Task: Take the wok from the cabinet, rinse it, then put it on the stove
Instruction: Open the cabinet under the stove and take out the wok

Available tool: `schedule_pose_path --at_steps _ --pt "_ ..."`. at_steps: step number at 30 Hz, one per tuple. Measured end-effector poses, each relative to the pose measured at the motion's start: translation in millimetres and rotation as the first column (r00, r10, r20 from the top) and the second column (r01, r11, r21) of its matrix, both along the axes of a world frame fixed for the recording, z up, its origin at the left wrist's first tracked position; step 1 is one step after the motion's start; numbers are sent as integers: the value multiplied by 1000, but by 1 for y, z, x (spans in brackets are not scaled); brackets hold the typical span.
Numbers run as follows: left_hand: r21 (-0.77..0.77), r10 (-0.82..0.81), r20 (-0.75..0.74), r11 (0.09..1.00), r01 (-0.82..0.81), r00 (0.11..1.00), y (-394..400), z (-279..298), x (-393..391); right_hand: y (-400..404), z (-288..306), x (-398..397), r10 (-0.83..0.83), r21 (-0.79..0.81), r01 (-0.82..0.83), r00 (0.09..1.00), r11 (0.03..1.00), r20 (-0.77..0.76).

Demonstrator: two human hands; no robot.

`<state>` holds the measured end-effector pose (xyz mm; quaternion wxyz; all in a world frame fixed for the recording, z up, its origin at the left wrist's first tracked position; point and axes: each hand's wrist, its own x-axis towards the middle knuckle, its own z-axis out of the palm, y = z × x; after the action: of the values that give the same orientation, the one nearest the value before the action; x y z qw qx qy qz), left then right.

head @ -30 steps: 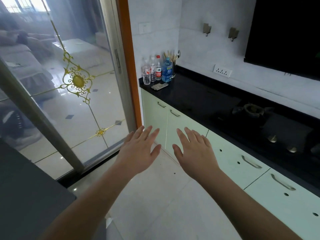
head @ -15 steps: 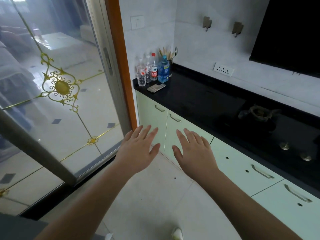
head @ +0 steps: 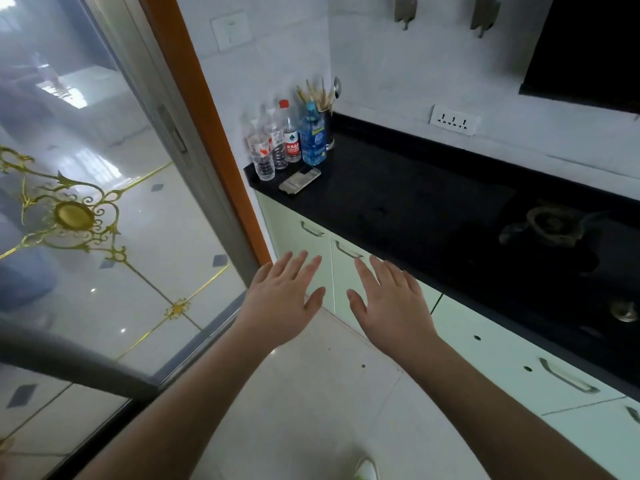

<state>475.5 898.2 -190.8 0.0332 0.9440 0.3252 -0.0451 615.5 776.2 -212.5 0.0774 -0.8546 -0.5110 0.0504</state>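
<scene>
Both hands were stretched out palm-down in front of the person, side by side and apart, above the pale floor tiles (head: 311,393). The left hand (head: 282,299) had its grip wide, fingers straight and spread, holding nothing; the right hand (head: 389,303) was the same, fingers straight and slightly fanned, empty. Past the fingertips stood a run of pale green cabinet doors (head: 301,244) with metal handles, all closed, under a black bench (head: 398,202). The wok could not be seen anywhere. The stove (head: 554,233), a dark gas hob with a burner and round knobs, was set into the bench at the right. At the bench's far left corner stood a cluster of plastic bottles (head: 291,140), a blue bottle (head: 313,138) among them, a metal holder of chopsticks (head: 323,109) behind, and a flat dark phone-like object (head: 299,180) lying just in front. A sliding glass door (head: 104,202) with gold ornament filled the left side, beside an orange frame (head: 204,116).
</scene>
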Motion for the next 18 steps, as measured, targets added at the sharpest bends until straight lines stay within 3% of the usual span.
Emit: schedule_pose_path --at_steps 7,18 --pt "-32 -22 -53 999 21 998 41 -11 35 36 -14 24 -24 -7 24 999 1000 -23" --pt "-25 -163 29 986 164 986 147 -47 59 123 -38 31 -139 -70 138 990 988 -7"
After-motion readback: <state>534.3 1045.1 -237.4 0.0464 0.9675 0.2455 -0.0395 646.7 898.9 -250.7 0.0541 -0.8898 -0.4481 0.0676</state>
